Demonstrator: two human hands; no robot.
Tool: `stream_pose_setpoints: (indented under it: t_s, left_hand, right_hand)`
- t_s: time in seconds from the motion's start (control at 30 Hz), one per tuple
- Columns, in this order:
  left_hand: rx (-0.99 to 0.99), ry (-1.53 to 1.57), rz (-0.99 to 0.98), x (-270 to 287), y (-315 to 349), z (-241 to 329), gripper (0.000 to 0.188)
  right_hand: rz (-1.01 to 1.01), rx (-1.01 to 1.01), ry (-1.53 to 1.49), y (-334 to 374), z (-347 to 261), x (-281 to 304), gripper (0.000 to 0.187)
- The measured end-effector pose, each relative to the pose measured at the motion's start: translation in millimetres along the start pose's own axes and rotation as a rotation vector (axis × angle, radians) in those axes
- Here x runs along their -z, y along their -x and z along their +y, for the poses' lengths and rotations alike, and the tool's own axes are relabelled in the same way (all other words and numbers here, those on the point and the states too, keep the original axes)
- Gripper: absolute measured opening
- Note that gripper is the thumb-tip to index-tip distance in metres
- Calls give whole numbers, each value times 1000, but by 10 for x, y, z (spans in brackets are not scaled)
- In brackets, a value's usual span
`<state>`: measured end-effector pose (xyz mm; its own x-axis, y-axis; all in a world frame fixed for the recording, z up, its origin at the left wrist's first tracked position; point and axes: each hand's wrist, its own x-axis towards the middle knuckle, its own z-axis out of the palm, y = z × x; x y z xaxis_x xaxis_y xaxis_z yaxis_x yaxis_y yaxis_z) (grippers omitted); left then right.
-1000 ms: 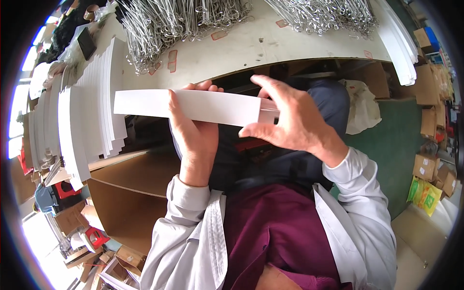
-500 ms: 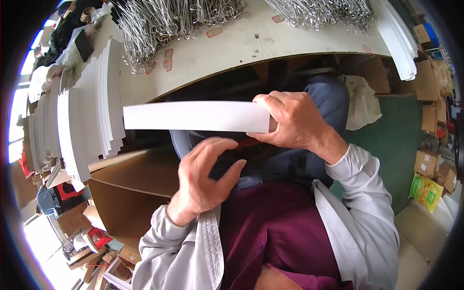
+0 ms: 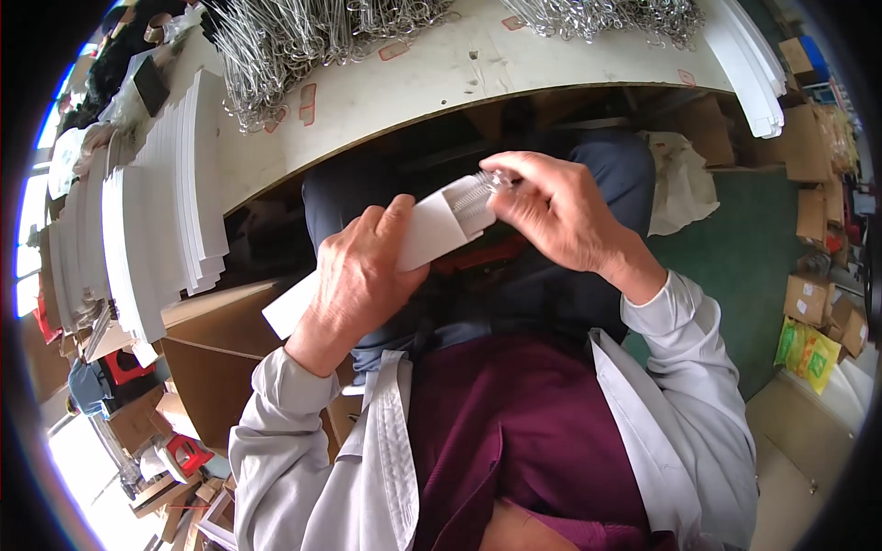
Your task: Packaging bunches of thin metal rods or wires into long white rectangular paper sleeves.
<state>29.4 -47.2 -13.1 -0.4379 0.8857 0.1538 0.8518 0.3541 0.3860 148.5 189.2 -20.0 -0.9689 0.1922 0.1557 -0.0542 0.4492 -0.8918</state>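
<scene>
My left hand (image 3: 358, 266) is wrapped around a long, narrow white box (image 3: 432, 232), which slants up to the right above my lap. At its upper right end the box is open, with a flap showing. Shiny metal wire pieces with looped ends (image 3: 497, 181) lie in that opening and stick out a little. The fingers of my right hand (image 3: 574, 216) close around these loops; the fingertips partly cover them.
Piles of looped metal wires (image 3: 303, 55) lie on the pale worktable (image 3: 404, 92), whose curved front edge is just ahead of my knees. Long white boxes (image 3: 170, 202) stand stacked at left, more white pieces (image 3: 749, 73) at right. A cardboard carton (image 3: 216, 376) sits by my left arm.
My left hand has moved up and taken hold of the box, which has tilted from nearly level to slanting. My right hand has shifted from the box's end to the metal loops, now exposed.
</scene>
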Motion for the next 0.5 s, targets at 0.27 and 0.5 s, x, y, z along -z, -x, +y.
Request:
stream_pose_setpoints:
  t_s: [0.27,0.5]
  left_hand:
    - [79,-22,-27,-130,59,101,65]
    - [136,-1,-28,-281,95,171,67]
  right_hand:
    - [26,-465,-350,32,-34,29,34]
    - [226,-43,-87,81,109,-315,13]
